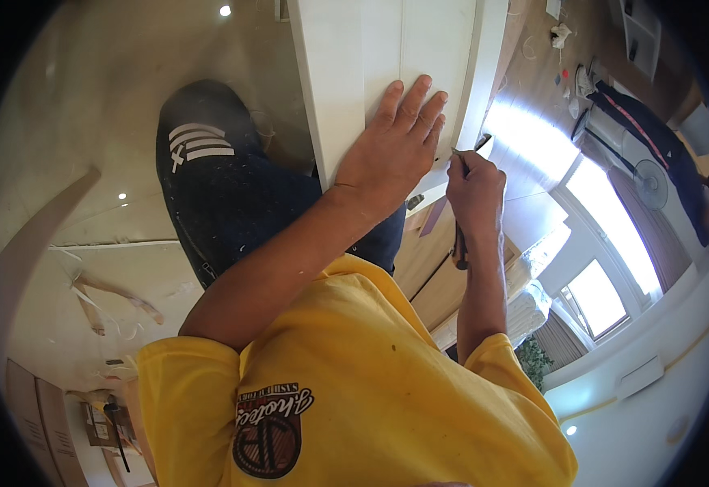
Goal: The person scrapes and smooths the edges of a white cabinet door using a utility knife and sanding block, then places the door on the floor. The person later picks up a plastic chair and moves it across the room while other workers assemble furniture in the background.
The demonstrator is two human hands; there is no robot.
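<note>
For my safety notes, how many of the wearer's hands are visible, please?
2: the left hand rests on the white panel; the right hand grips a dark tool beside it.

A white panel [383, 49] runs from the top centre of the frame down to just above its middle; the left hand [389, 152] lies flat on it, palm down. At upper right, brown floor [533, 69] bears a crumpled white thing [560, 36], 1 red bit [566, 73] and 1 blue bit [557, 79].
</note>
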